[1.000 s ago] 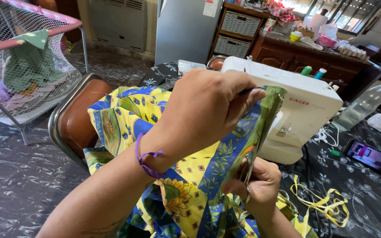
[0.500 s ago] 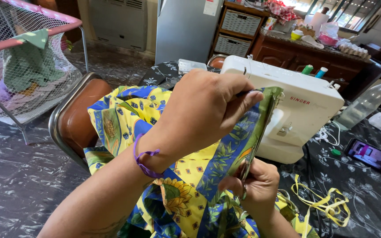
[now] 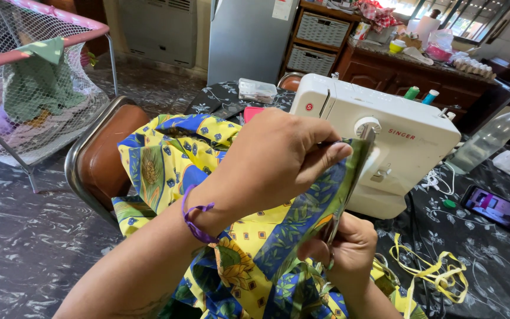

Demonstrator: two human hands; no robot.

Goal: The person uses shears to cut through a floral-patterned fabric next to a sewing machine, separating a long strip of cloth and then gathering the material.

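The floral fabric [image 3: 267, 236] is being pinched taut: left hand [image 3: 273, 159] gripping its top edge, right hand [image 3: 346, 251] at five o'clock pinching lower, before the sewing machine [image 3: 385, 142].

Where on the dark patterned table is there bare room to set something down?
Free: the table right of the yellow strips, below the phone. Crowded: around the sewing machine, where left hand and right hand hold the floral fabric.

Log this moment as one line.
left hand: pinches floral fabric top | right hand: scissors at fabric | behind: white sewing machine
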